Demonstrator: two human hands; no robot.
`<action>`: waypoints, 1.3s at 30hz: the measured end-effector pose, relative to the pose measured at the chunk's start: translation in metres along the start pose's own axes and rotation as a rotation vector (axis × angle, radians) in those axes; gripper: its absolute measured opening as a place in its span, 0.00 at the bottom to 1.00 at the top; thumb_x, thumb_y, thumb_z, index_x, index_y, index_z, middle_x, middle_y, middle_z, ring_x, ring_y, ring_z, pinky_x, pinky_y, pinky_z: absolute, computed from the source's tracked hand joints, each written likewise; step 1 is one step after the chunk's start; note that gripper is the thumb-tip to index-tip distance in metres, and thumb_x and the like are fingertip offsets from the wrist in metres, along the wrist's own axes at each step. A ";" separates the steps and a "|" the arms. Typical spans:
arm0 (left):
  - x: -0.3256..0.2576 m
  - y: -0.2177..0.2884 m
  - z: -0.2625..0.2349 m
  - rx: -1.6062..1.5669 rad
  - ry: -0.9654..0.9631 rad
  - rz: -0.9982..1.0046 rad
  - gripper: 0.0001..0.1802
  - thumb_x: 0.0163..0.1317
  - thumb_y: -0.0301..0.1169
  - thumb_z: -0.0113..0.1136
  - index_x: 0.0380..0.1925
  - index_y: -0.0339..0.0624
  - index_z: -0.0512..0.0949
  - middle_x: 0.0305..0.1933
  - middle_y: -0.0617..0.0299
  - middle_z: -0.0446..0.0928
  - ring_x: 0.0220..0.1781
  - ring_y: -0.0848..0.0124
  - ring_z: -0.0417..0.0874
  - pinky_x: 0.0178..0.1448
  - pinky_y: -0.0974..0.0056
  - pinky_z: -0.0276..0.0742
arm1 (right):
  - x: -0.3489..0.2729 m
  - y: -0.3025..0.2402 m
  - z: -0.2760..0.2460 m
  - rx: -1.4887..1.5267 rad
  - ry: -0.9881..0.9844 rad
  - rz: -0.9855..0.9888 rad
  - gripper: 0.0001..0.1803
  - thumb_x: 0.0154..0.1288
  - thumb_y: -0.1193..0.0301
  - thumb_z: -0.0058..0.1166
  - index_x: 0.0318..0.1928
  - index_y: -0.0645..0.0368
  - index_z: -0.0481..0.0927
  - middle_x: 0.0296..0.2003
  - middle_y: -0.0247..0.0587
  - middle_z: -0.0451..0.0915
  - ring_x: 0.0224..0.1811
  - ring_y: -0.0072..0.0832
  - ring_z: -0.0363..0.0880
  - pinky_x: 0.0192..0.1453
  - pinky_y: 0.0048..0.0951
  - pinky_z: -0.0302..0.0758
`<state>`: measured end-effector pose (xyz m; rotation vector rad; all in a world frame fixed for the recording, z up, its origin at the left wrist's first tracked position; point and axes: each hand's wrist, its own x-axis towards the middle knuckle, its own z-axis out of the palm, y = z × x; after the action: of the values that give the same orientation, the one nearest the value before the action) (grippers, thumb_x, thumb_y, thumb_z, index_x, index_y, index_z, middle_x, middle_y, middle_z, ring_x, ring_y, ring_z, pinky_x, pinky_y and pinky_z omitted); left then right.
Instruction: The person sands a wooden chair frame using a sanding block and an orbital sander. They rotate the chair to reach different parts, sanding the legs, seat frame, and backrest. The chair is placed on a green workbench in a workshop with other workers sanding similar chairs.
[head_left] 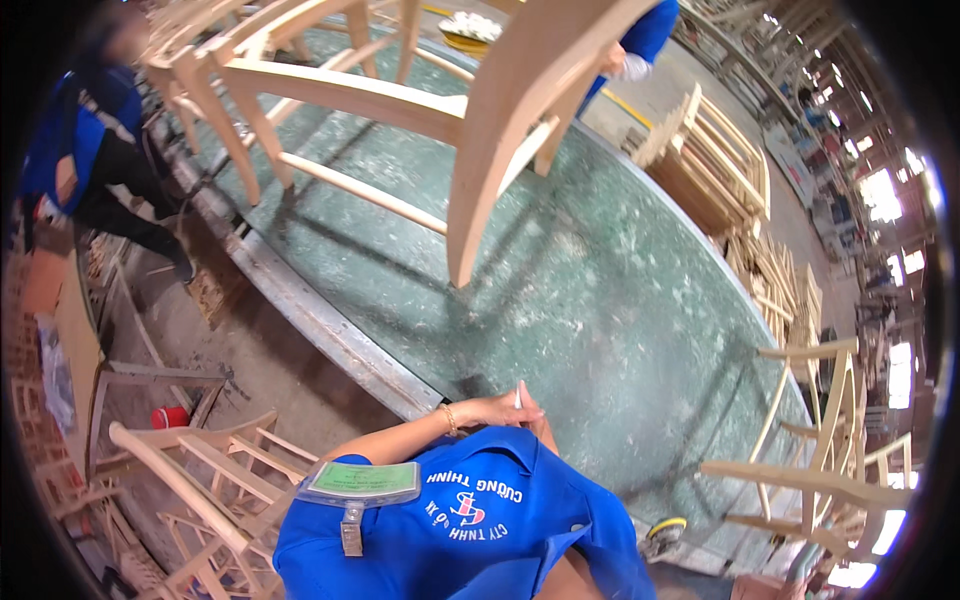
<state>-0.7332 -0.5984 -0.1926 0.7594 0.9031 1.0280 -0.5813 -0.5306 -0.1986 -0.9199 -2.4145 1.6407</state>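
My left hand [484, 410], with a bracelet at its wrist, meets my right hand [536, 414] in front of my body, over the near edge of a green conveyor surface [630, 300]. Both hands are closed together, fingers against each other. A small white thing [518, 398] shows at the fingers; whether it is a wrap or something held, I cannot make out. Beyond the hands stands an unfinished wooden chair frame [345, 95] on the green surface, one broad curved leg [480, 170] closest to me. Neither hand touches the chair.
A co-worker's hand [612, 62] is at the chair's far side; another person [100, 150] stands at the left. Wooden frames lean at the right [820, 470] and lower left [215, 470]. Stacked wooden parts [710, 170] lie beyond the conveyor's metal edge [320, 335].
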 end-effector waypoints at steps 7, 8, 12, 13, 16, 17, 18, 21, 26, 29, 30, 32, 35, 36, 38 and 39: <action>-0.018 0.041 0.027 0.003 0.124 -0.156 0.40 0.66 0.59 0.48 0.63 0.35 0.62 0.58 0.55 0.72 0.56 0.67 0.75 0.57 0.62 0.71 | -0.012 -0.011 -0.035 0.807 0.112 0.201 0.37 0.67 0.48 0.41 0.68 0.59 0.62 0.46 0.43 0.80 0.33 0.26 0.79 0.29 0.23 0.72; -0.023 0.043 0.033 0.016 0.171 -0.123 0.40 0.66 0.59 0.48 0.64 0.37 0.62 0.58 0.55 0.73 0.55 0.67 0.75 0.57 0.62 0.71 | -0.016 -0.016 -0.041 0.859 0.107 0.165 0.38 0.66 0.47 0.41 0.67 0.61 0.63 0.45 0.44 0.80 0.32 0.27 0.79 0.28 0.24 0.73; -0.032 0.022 0.061 0.084 0.308 -0.036 0.38 0.65 0.57 0.52 0.66 0.45 0.63 0.57 0.56 0.74 0.54 0.67 0.76 0.55 0.59 0.72 | -0.045 -0.006 -0.056 0.990 0.218 0.227 0.32 0.70 0.48 0.38 0.60 0.61 0.70 0.41 0.48 0.81 0.28 0.29 0.78 0.25 0.26 0.73; -0.036 0.019 0.067 0.102 0.317 -0.042 0.38 0.65 0.57 0.52 0.66 0.45 0.63 0.57 0.57 0.73 0.54 0.68 0.76 0.55 0.59 0.72 | -0.055 -0.004 -0.058 0.985 0.235 0.224 0.30 0.71 0.49 0.37 0.58 0.61 0.71 0.39 0.48 0.81 0.28 0.30 0.78 0.25 0.26 0.73; -0.049 0.008 0.078 0.088 0.351 -0.043 0.37 0.64 0.56 0.54 0.65 0.44 0.64 0.57 0.58 0.73 0.52 0.67 0.76 0.53 0.60 0.73 | -0.073 0.006 -0.055 0.920 0.257 0.300 0.30 0.71 0.50 0.39 0.58 0.62 0.70 0.38 0.48 0.81 0.28 0.30 0.78 0.24 0.27 0.73; -0.054 0.004 0.082 0.080 0.361 -0.020 0.36 0.64 0.56 0.55 0.64 0.43 0.64 0.57 0.58 0.73 0.52 0.68 0.76 0.53 0.61 0.73 | -0.079 0.010 -0.055 0.894 0.253 0.320 0.30 0.70 0.50 0.40 0.58 0.63 0.70 0.38 0.49 0.81 0.28 0.30 0.78 0.24 0.28 0.73; -0.057 -0.003 0.080 0.082 0.366 -0.007 0.36 0.64 0.55 0.55 0.64 0.43 0.65 0.56 0.59 0.73 0.52 0.68 0.76 0.52 0.61 0.73 | -0.081 0.013 -0.052 0.882 0.255 0.338 0.30 0.70 0.51 0.41 0.58 0.63 0.70 0.38 0.49 0.81 0.28 0.30 0.78 0.24 0.28 0.73; -0.066 -0.011 0.076 0.070 0.399 0.006 0.34 0.64 0.53 0.57 0.63 0.43 0.66 0.56 0.61 0.74 0.50 0.70 0.76 0.49 0.64 0.74 | -0.086 0.029 -0.050 0.805 0.228 0.356 0.30 0.68 0.51 0.45 0.58 0.65 0.69 0.39 0.51 0.81 0.28 0.30 0.79 0.24 0.30 0.74; -0.076 -0.007 0.056 0.120 0.505 0.003 0.30 0.65 0.49 0.57 0.61 0.43 0.69 0.52 0.63 0.77 0.48 0.73 0.76 0.48 0.66 0.74 | -0.074 0.029 -0.050 0.705 0.196 0.400 0.31 0.65 0.52 0.50 0.58 0.66 0.69 0.38 0.50 0.81 0.27 0.32 0.80 0.26 0.32 0.76; -0.092 -0.002 0.013 0.096 0.703 0.196 0.26 0.66 0.43 0.57 0.57 0.36 0.71 0.48 0.59 0.78 0.43 0.73 0.78 0.47 0.66 0.75 | -0.050 0.006 -0.035 0.712 0.185 0.325 0.28 0.65 0.55 0.51 0.56 0.65 0.70 0.37 0.49 0.82 0.28 0.32 0.80 0.26 0.30 0.77; -0.098 0.005 0.002 0.083 0.757 0.255 0.25 0.66 0.41 0.57 0.56 0.33 0.72 0.47 0.58 0.79 0.41 0.73 0.79 0.47 0.66 0.76 | -0.041 -0.001 -0.030 0.724 0.200 0.304 0.27 0.65 0.57 0.51 0.55 0.65 0.71 0.36 0.49 0.82 0.28 0.32 0.80 0.27 0.30 0.77; -0.121 0.022 -0.034 0.124 0.939 0.334 0.23 0.66 0.41 0.57 0.53 0.34 0.74 0.48 0.55 0.80 0.42 0.71 0.81 0.48 0.64 0.77 | -0.021 -0.017 -0.022 0.719 0.208 0.262 0.24 0.66 0.59 0.51 0.54 0.65 0.71 0.36 0.48 0.82 0.29 0.31 0.80 0.27 0.28 0.77; -0.158 0.069 -0.087 0.539 1.382 0.397 0.27 0.65 0.43 0.56 0.56 0.34 0.71 0.55 0.49 0.77 0.55 0.58 0.79 0.57 0.57 0.73 | 0.010 -0.045 -0.012 0.688 0.205 0.225 0.21 0.66 0.61 0.51 0.53 0.64 0.72 0.36 0.46 0.82 0.30 0.28 0.80 0.27 0.26 0.76; -0.169 0.090 -0.103 0.650 1.510 0.404 0.30 0.65 0.44 0.55 0.59 0.33 0.69 0.60 0.47 0.74 0.61 0.54 0.75 0.62 0.54 0.70 | 0.021 -0.056 -0.007 0.692 0.203 0.214 0.21 0.67 0.61 0.51 0.53 0.64 0.72 0.36 0.46 0.82 0.30 0.28 0.80 0.27 0.26 0.76; -0.175 0.139 -0.131 0.959 1.769 0.540 0.37 0.66 0.47 0.53 0.67 0.32 0.58 0.69 0.43 0.62 0.72 0.49 0.60 0.72 0.48 0.54 | 0.043 -0.078 0.006 0.693 0.194 0.192 0.21 0.67 0.61 0.51 0.53 0.64 0.72 0.36 0.45 0.82 0.30 0.26 0.80 0.28 0.25 0.75; -0.173 0.166 -0.142 0.973 1.756 0.607 0.42 0.66 0.49 0.51 0.69 0.32 0.51 0.73 0.43 0.53 0.75 0.48 0.51 0.74 0.47 0.46 | 0.053 -0.085 0.010 0.686 0.195 0.185 0.21 0.67 0.61 0.51 0.53 0.64 0.72 0.36 0.44 0.82 0.30 0.26 0.80 0.28 0.24 0.75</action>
<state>-0.9651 -0.6887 -0.0660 0.7997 2.9479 1.7790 -0.6650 -0.5328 -0.1426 -1.1082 -1.4944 2.1061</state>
